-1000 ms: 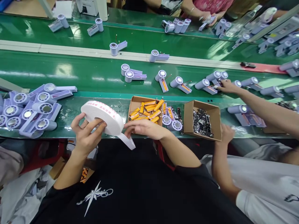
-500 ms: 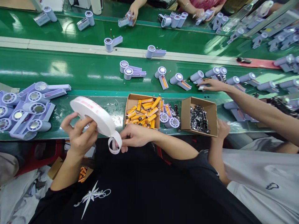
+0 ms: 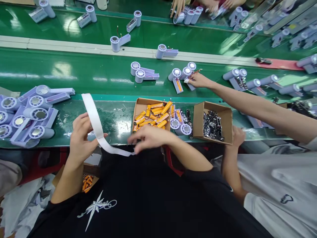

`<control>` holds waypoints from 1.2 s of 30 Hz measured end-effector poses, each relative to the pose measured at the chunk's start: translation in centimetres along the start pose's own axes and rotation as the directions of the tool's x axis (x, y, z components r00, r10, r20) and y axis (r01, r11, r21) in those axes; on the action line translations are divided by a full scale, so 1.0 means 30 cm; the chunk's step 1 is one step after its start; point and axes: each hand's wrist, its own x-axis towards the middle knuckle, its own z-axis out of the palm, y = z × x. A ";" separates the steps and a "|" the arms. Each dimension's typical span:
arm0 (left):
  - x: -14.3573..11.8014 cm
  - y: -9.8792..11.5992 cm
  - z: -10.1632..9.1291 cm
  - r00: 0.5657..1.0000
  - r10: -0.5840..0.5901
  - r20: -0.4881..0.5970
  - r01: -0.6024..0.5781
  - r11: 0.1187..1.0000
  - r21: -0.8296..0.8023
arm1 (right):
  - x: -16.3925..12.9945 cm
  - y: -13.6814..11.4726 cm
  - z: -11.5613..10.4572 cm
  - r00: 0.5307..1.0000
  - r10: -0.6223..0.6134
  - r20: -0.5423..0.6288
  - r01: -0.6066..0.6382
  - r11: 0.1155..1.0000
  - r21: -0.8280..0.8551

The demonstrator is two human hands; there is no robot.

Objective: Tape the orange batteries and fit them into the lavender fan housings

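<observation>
My left hand is closed on a roll of white tape, held edge-on above the table's near edge. A strip of the tape runs from the bottom of the roll to my right hand. That hand, slightly blurred, has the strip's free end at its thumb. Behind it stands an open cardboard box of orange wrapped battery cells with thin wires.
Lilac fan-like housings are piled at left; others lie along the green surface. Right of the cells is a box of small black parts. A co-worker's arm reaches across from the right to several housings.
The roll has turned edge-on, and its curled loose end is now a longer strip. The co-worker's hand at right has moved left with a housing. Across the table, a hand has let go of a housing.
</observation>
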 end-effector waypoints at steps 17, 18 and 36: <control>-0.005 0.022 0.125 0.938 0.263 0.226 -0.327 0.889 0.320 | -0.086 0.148 -0.104 0.744 0.179 -0.644 -0.051 0.976 0.212; -0.001 0.033 0.124 0.930 0.280 0.236 -0.348 0.878 0.329 | -0.092 0.118 -0.072 0.723 0.204 -0.661 -0.028 0.963 0.267; 0.104 0.138 0.101 0.892 0.359 0.276 -0.445 0.807 0.388 | 0.047 0.017 0.159 0.498 0.631 -0.595 0.310 0.512 0.801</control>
